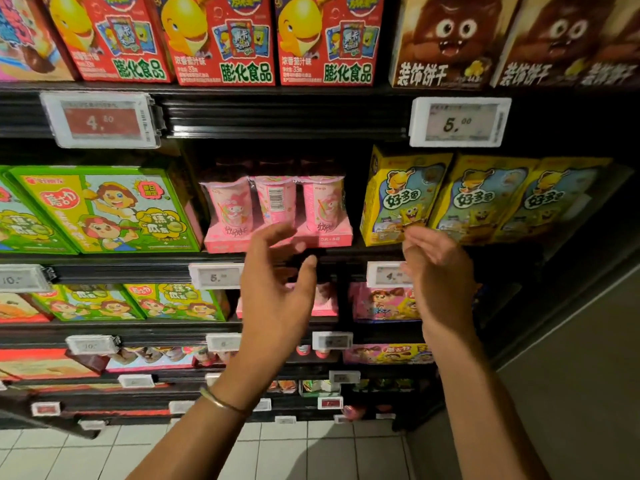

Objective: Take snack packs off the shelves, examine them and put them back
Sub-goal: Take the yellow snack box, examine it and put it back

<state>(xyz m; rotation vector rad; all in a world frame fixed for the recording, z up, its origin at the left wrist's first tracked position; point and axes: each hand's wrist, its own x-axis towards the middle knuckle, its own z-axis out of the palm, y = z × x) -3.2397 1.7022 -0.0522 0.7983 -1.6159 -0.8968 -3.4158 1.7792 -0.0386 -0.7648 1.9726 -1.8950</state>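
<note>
Left hand [277, 289], fingers spread wide and empty, raised before the pink pack of 3 cups [277, 209]; right hand [440, 271], relaxed and empty, by the yellow box [398, 199].

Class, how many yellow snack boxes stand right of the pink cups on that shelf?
3, side by side: the left box nearest the pink cups, the middle box and the right box. More may be hidden behind them.

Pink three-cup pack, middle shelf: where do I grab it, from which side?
Likely the outer cups of the pink three-cup pack, just above its tray, from the front: they taper there, while green box and yellow box crowd it. Left hand and right hand are open.
</note>
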